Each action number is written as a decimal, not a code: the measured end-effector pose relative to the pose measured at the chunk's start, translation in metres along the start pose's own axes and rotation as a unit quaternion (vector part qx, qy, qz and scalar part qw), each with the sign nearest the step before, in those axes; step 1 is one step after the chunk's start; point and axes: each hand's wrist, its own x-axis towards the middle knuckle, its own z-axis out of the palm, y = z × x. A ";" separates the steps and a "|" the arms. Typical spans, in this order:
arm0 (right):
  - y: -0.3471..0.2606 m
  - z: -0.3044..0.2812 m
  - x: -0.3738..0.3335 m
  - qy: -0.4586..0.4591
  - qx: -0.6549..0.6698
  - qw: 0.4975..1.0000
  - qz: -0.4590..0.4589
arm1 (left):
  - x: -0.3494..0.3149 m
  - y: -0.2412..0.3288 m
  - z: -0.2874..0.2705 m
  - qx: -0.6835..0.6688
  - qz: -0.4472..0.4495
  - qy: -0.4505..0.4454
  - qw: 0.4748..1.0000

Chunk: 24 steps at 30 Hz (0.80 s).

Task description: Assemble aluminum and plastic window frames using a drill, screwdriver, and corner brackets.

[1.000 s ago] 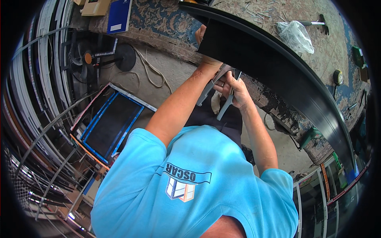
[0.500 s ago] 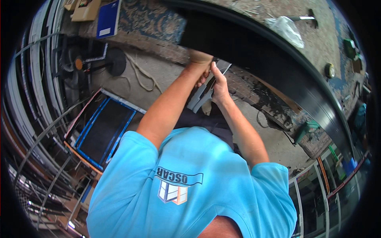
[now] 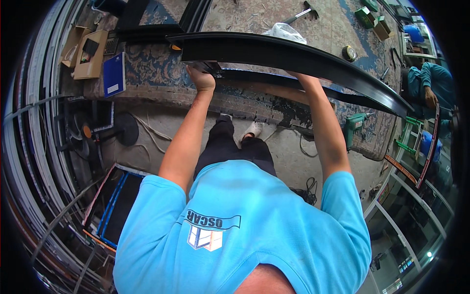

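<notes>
A long black metal profile (image 3: pixel 274 51) runs across the front of the carpet-covered bench, from ahead of my left arm to the far right. Near its left end, my left hand (image 3: pixel 200 79) is closed on the profile's lower edge, with the fingertips hidden behind it. Further along, my right hand (image 3: pixel 307 81) reaches under and behind the same profile. Its fingers are mostly out of sight, but the hand appears to grip it.
On the carpeted bench lie a hammer (image 3: pixel 301 13), a clear plastic bag (image 3: pixel 286 33), a tape measure (image 3: pixel 349 53), a green power drill (image 3: pixel 354 128), a blue notebook (image 3: pixel 114 75) and a cardboard box (image 3: pixel 91 55). A fan (image 3: pixel 85 131) stands left. Another person (image 3: pixel 431 83) is at the far right.
My hands were close together around a grey piece under the profile; now they are apart along the profile. The profile looks lower and flatter, and more of the bench shows behind it.
</notes>
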 end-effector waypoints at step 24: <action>-0.021 -0.098 -0.127 -0.139 -0.032 0.988 0.065 | 0.143 0.207 0.099 -0.097 -0.263 -0.296 0.913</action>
